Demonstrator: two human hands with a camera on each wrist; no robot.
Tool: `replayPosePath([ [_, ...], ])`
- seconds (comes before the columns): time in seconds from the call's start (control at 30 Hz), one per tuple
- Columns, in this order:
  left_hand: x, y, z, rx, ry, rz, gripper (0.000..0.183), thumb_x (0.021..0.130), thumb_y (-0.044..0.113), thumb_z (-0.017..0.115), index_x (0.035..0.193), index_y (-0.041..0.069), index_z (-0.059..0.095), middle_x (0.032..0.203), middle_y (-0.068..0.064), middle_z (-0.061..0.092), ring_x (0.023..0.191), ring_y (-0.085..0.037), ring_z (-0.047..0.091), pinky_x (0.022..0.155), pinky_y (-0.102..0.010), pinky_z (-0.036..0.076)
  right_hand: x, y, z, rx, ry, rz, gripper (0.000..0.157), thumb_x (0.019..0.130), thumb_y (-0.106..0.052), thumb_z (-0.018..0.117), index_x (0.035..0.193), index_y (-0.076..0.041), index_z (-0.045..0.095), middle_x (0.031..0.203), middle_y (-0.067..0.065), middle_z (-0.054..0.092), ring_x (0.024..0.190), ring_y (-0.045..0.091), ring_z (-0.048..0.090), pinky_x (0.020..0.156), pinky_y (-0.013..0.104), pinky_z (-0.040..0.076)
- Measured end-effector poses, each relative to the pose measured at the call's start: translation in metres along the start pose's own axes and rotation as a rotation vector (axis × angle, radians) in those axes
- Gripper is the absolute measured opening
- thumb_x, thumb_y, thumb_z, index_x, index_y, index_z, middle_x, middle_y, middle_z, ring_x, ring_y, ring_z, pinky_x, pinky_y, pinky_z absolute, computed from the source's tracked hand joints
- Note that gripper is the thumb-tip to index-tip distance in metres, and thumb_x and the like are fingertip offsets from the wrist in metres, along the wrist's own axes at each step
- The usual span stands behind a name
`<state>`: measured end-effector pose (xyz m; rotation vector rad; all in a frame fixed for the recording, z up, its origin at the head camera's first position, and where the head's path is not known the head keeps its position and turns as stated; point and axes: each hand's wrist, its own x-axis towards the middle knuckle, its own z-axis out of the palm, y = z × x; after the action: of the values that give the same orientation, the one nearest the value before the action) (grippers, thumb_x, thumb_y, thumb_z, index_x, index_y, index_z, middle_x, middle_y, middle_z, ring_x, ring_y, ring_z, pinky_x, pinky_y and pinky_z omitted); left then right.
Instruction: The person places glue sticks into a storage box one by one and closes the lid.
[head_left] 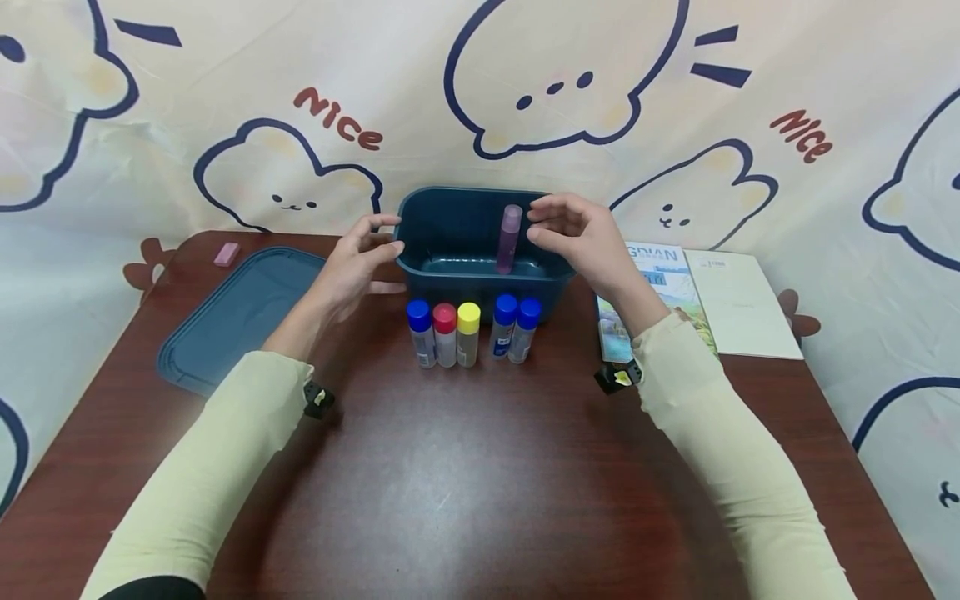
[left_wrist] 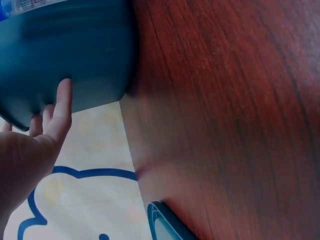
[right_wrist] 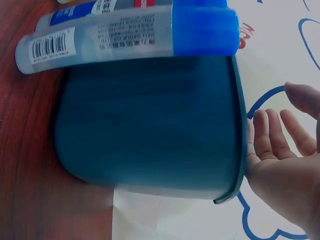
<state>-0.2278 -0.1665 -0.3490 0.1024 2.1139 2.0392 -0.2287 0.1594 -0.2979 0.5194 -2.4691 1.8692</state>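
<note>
A dark teal plastic bin [head_left: 480, 287] stands at the back of the table. My left hand [head_left: 348, 262] is at its left end, with fingertips against the wall in the left wrist view. Across from it, my right hand [head_left: 581, 242] is over the right rim, fingers loosely bent and nothing between them. A purple tube [head_left: 507, 246] with a pale cap leans upright inside the bin. In front stand several clear tubes like glue sticks: a blue-capped one [head_left: 422, 333], a red-capped one [head_left: 446, 335], a yellow-capped one [head_left: 468, 335] and two more blue-capped ones [head_left: 523, 333].
A teal lid [head_left: 232, 321] lies flat at the left, with a small pink block [head_left: 227, 254] behind it. On the right are a colourful booklet [head_left: 678, 287] and a pale notebook [head_left: 738, 304], partly behind my right forearm. A printed cloth wall [head_left: 420, 83] rises behind the table.
</note>
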Motion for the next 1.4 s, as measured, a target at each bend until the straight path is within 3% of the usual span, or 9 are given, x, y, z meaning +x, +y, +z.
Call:
replayPosePath([
  [0.17,0.000,-0.001,0.000,-0.003,0.008,-0.003,0.050,0.103,0.024,0.061,0.148,0.020,0.040,0.151,-0.015,0.034,0.136,-0.037,0.042,0.090,-0.051,0.056,-0.007,-0.003,0.001,0.022,-0.027,-0.020,0.031,0.096,-0.012,0.072,0.126,-0.005,0.065,0.121,0.010,0.067,0.108,0.025,0.062,0.096,0.032,0.052],
  [0.47,0.002,-0.004,0.000,0.004,0.016,0.003,0.049,0.103,0.024,0.061,0.147,0.022,0.040,0.150,-0.013,0.035,0.135,-0.036,0.043,0.088,-0.050,0.057,-0.019,0.001,-0.002,-0.037,-0.015,-0.016,0.034,0.096,-0.013,0.072,0.127,-0.003,0.064,0.124,0.009,0.066,0.108,0.024,0.060,0.096,0.032,0.051],
  [0.97,0.001,-0.002,0.001,0.023,0.015,0.001,0.050,0.103,0.025,0.061,0.148,0.022,0.040,0.149,-0.013,0.036,0.132,-0.033,0.045,0.087,-0.050,0.058,-0.040,0.006,-0.005,0.007,-0.045,-0.017,0.031,0.097,-0.012,0.070,0.125,-0.002,0.064,0.122,0.009,0.066,0.112,0.024,0.062,0.097,0.028,0.052],
  [1.4,0.001,-0.002,0.000,0.032,0.008,-0.002,0.050,0.103,0.026,0.061,0.147,0.023,0.040,0.147,-0.013,0.038,0.133,-0.035,0.045,0.087,-0.051,0.057,-0.056,0.008,-0.007,-0.008,-0.075,-0.048,0.029,0.096,-0.012,0.070,0.123,-0.002,0.065,0.123,0.014,0.066,0.113,0.026,0.063,0.097,0.028,0.052],
])
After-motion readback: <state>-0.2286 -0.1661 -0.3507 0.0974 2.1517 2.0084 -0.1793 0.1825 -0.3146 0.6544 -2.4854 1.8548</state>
